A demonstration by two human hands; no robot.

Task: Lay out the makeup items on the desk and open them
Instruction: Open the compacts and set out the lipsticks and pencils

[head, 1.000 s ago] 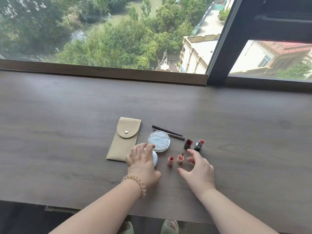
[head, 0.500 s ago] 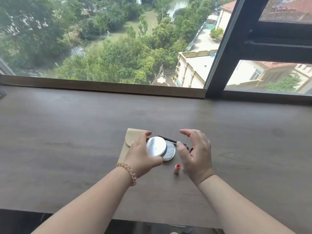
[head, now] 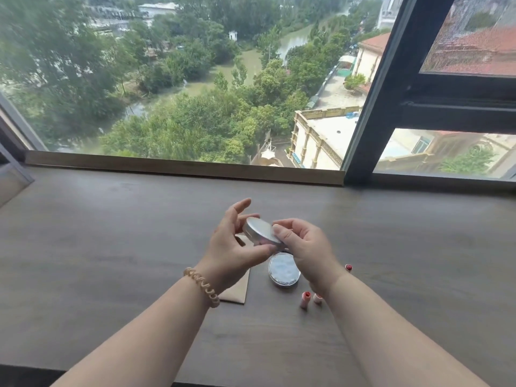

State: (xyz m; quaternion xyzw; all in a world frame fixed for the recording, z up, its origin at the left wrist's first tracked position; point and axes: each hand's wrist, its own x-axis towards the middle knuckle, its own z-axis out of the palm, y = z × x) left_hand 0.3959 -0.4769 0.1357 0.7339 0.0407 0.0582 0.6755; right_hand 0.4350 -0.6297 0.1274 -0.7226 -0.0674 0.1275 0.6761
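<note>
Compact, round, flat and silver, hung tilted just above the open puff case that lay on the desk. The left hand pinched its rim between thumb and fingers, with one finger lifted free. The right hand gripped the opposite edge, fingers curled. It looked light, rigid and smooth, so probably slippery and best held by the rim. As a disc it had no long axis, and its flat face pointed upward. Two lipstick tubes stood near the puff case on the person's side.
</note>
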